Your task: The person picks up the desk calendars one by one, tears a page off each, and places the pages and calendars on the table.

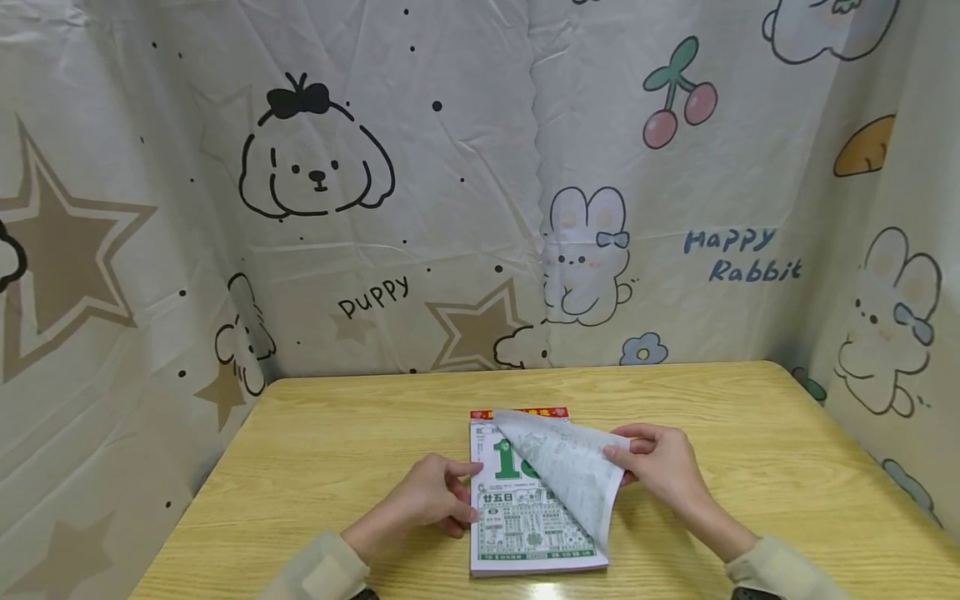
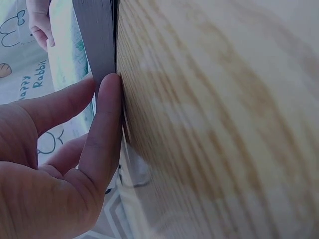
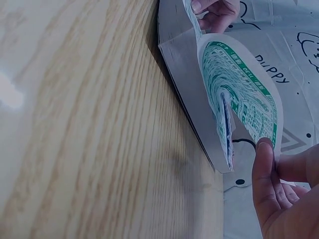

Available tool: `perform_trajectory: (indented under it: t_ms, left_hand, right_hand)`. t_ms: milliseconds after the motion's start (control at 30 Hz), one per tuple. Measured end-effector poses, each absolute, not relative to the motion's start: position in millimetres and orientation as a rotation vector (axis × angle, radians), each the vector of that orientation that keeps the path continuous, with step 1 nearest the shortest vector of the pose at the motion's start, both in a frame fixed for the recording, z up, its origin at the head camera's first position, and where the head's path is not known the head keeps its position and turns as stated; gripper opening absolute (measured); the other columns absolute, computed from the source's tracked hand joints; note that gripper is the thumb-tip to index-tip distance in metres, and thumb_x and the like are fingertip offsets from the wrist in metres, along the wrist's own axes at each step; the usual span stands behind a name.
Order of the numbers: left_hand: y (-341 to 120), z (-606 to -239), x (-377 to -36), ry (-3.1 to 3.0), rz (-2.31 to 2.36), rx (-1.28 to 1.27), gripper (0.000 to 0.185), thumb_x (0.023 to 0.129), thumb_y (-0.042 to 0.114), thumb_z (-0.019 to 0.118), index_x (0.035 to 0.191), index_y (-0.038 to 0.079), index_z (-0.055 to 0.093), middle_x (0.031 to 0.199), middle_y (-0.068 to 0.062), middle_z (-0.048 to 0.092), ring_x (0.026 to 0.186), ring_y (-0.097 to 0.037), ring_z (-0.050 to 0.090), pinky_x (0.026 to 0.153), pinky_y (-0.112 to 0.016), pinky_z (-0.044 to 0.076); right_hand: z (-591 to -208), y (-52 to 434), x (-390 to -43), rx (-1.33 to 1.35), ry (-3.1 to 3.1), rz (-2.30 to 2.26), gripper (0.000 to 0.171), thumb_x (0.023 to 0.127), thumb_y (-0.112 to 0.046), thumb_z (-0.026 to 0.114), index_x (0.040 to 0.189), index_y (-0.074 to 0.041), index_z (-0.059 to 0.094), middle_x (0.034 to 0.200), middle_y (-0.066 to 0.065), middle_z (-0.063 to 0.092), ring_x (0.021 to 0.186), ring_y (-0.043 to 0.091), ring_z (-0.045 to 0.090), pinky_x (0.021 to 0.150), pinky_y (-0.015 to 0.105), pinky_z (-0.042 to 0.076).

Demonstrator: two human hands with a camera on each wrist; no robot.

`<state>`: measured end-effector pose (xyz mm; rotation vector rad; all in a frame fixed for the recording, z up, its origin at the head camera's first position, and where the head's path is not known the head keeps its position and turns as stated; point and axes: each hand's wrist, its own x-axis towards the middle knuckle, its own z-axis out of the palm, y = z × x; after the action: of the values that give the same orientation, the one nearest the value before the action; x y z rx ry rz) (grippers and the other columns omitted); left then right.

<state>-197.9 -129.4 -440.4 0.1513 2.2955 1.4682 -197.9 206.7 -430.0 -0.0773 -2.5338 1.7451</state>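
Note:
A thick tear-off calendar (image 1: 525, 521) lies on the table, with green print and a red strip along its top. Its top sheet (image 1: 573, 467) is lifted at the lower right and folded back diagonally, baring a page with a large green number, partly covered. My right hand (image 1: 663, 467) pinches the free edge of that sheet between thumb and fingers. In the right wrist view, the sheet (image 3: 269, 89) curves up away from the pad. At the pad's left side, my left hand (image 1: 435, 496) holds the edge; the left wrist view shows its fingertips (image 2: 110, 87) against the stacked page edges.
The calendar rests on a light wood-grain table (image 1: 360, 433). Behind and at both sides hangs a pale cloth (image 1: 465, 192) printed with cartoon animals, stars and cherries.

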Motion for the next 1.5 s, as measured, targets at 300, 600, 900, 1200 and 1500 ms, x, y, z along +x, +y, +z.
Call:
perform_trajectory:
  t_ms: [300, 600, 900, 1200, 1500]
  left_hand:
    - [-129, -441, -197, 2.295, 1.462, 0.142, 0.069, 0.079, -0.010, 0.088, 0.143, 0.003, 0.065, 0.083, -0.013, 0.062, 0.062, -0.018, 0.066, 0.057, -0.035, 0.065]
    - [-129, -440, -198, 2.290, 1.476, 0.152, 0.069, 0.078, -0.011, 0.088, 0.142, 0.003, 0.065, 0.083, -0.013, 0.061, 0.061, -0.018, 0.066, 0.056, -0.035, 0.065]
    - [-128, -439, -196, 2.281, 1.501, 0.155, 0.068, 0.078, -0.011, 0.088, 0.141, 0.001, 0.066, 0.083, -0.013, 0.061, 0.062, -0.018, 0.065, 0.056, -0.035, 0.065]
    - [-128, -439, -196, 2.281, 1.506, 0.150, 0.068, 0.078, -0.011, 0.088, 0.141, 0.001, 0.066, 0.083, -0.013, 0.061, 0.061, -0.018, 0.065, 0.056, -0.035, 0.065]
    - [-127, -439, -196, 2.280, 1.499, 0.129, 0.068, 0.078, -0.010, 0.088, 0.141, 0.002, 0.066, 0.083, -0.013, 0.062, 0.062, -0.018, 0.067, 0.056, -0.035, 0.065]
  right_hand:
    - [-430, 208, -198, -0.077, -2.525, 1.752, 0.038, 0.092, -0.001, 0.080, 0.125, 0.014, 0.067, 0.079, 0.013, 0.075, 0.060, 0.028, 0.072, 0.056, 0.038, 0.064]
    - [-429, 212, -198, -0.071, -2.501, 1.731, 0.038, 0.093, 0.000, 0.079, 0.125, 0.015, 0.067, 0.083, 0.014, 0.076, 0.062, 0.025, 0.072, 0.057, 0.038, 0.065]
    - [-430, 226, -198, -0.084, -2.496, 1.715, 0.040, 0.093, -0.002, 0.080, 0.127, 0.014, 0.067, 0.085, 0.015, 0.077, 0.063, 0.023, 0.072, 0.057, 0.038, 0.065]
    - [-431, 229, -197, -0.081, -2.473, 1.751, 0.043, 0.093, -0.002, 0.080, 0.129, 0.016, 0.065, 0.089, 0.017, 0.077, 0.064, 0.023, 0.072, 0.057, 0.038, 0.065]
    - [-427, 229, -195, -0.065, -2.487, 1.686, 0.041, 0.093, -0.003, 0.081, 0.127, 0.015, 0.066, 0.086, 0.016, 0.077, 0.063, 0.023, 0.072, 0.057, 0.037, 0.065]
